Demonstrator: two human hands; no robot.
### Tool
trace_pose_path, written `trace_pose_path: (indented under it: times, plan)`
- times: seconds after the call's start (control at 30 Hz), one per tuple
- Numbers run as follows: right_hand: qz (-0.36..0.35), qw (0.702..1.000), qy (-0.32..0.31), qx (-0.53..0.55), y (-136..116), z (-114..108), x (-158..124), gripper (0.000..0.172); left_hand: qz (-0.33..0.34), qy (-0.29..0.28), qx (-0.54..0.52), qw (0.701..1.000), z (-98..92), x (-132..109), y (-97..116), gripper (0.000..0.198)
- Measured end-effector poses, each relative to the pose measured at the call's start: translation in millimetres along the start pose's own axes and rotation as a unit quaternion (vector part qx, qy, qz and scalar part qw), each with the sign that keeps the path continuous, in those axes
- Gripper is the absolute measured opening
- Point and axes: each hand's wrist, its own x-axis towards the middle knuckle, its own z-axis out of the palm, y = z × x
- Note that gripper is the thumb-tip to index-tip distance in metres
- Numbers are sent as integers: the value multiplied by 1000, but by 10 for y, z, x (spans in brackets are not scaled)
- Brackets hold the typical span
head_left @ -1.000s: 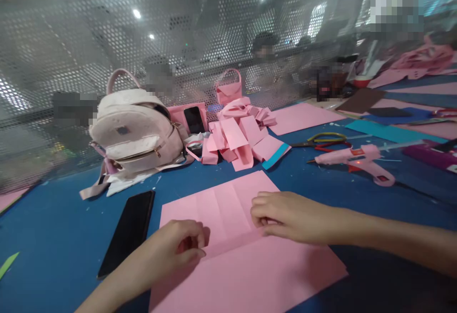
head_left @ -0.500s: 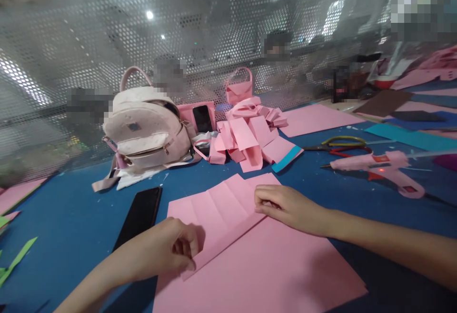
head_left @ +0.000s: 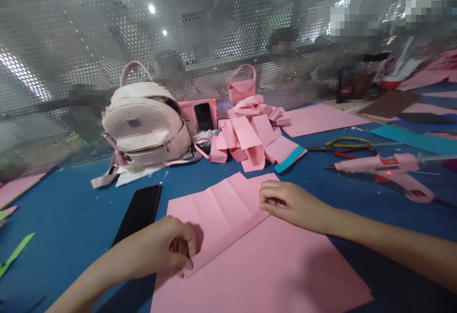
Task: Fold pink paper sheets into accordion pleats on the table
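A creased sheet of pink paper [head_left: 221,213] lies over a larger pink sheet [head_left: 257,275] on the blue table. Its near edge is turned up in a narrow fold. At the left end of that fold, my left hand [head_left: 171,246] is closed, thumb and fingers pinching the paper. My right hand [head_left: 289,203] grips the other end with its fingers curled in. Beside my left wrist lies a black phone [head_left: 139,213], partly covered by the forearm.
Behind stand a pale pink backpack [head_left: 146,122], folded pink paper pieces [head_left: 246,136] and a small pink paper bag [head_left: 243,89]. To the right are scissors [head_left: 346,146] and a pink glue gun [head_left: 389,167] with a lit red light. Green paper strips [head_left: 17,253] lie left.
The view has shifted slightly, so the things at right sit a little further right. Both hands keep hold of the fold's ends, almost unmoved.
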Motion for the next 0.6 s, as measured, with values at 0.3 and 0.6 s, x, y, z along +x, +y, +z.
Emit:
trace_pose_path:
  times: [0.3, 0.6]
  plan:
    - [5, 999, 1, -40, -9, 18, -16, 22, 10, 49, 147, 988, 7, -2, 26, 16]
    - [2, 996, 27, -89, -55, 8, -16, 18, 104, 171, 340, 919, 166, -24, 122, 27]
